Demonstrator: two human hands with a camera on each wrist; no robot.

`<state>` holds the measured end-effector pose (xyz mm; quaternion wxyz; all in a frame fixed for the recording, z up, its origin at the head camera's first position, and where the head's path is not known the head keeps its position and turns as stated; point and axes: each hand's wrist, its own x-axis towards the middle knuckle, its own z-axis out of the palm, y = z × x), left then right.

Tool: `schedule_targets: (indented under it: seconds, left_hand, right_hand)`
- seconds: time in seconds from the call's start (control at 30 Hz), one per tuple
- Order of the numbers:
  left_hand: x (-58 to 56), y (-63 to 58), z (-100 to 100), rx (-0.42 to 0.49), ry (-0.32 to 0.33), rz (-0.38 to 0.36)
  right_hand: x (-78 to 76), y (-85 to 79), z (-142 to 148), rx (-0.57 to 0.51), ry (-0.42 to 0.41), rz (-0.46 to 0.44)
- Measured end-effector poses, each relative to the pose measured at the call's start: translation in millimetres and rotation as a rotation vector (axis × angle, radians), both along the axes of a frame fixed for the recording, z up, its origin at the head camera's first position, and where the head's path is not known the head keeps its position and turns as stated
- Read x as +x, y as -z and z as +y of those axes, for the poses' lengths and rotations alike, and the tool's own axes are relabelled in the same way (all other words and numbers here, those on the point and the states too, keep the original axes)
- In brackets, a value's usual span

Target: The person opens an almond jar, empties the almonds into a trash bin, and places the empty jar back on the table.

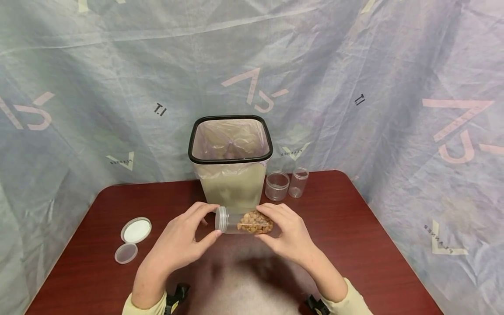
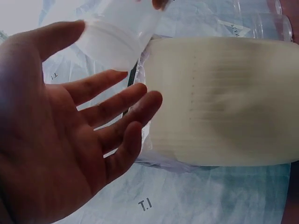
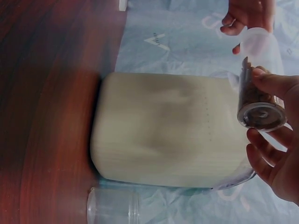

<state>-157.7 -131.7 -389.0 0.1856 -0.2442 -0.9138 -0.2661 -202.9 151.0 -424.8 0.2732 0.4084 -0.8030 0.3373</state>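
In the head view, a clear plastic jar [image 1: 232, 226] lies sideways in the air between both hands, partly filled with small brown nut-like pieces [image 1: 255, 222]. My left hand [image 1: 177, 240] pinches its translucent lid [image 1: 222, 219] between thumb and index finger; the other fingers are spread away from it in the left wrist view. At the base end, my right hand [image 1: 289, 232] grips the jar with thumb and fingers. The right wrist view shows the jar's round base [image 3: 262, 116] and the brown pieces gathered near it.
A lined trash bin [image 1: 232, 183] with a black rim stands just beyond the jar. To its right are a wide clear jar [image 1: 277, 187] and a narrow one [image 1: 298, 183], both lidless. A white-centred lid [image 1: 136, 230] and a smaller translucent lid [image 1: 126, 253] lie at left on the table [image 1: 354, 249].
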Motion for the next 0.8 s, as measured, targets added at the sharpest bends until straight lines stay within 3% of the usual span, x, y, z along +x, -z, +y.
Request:
schedule_targets:
  seconds: [0.4, 0.6, 0.8]
  left_hand:
    - [-0.7, 2.2, 1.3, -0.087, -0.081, 0.002]
    - [1.3, 2.0, -0.2, -0.073, -0.064, 0.017]
    - [-0.4, 0.1, -0.9, -0.057, -0.020, 0.101]
  right_hand:
    - [-1.7, 1.7, -0.1, -0.017, -0.010, 0.032]
    - [-2.3, 2.4, 0.2, -0.016, -0.017, 0.027]
    - [-3.1, 2.8, 0.7, -0.021, -0.018, 0.025]
